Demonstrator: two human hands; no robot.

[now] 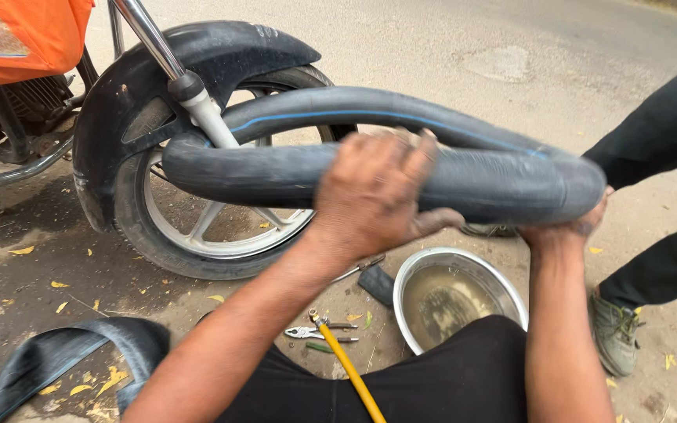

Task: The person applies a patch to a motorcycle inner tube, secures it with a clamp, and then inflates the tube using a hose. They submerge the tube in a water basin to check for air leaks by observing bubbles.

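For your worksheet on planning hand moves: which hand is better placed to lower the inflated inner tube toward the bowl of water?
Probably the right hand: it grips the inner tube at the end almost directly above the water bowl. The left hand presses the tube's middle, farther left.

daylit outdoor dirt ground (33,290) scattered with yellow leaves (22,251), pavement (448,47) beyond.

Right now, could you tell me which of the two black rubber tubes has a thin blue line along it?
The inflated tube held up in both hands; the flat tube lying on the ground shows no line.
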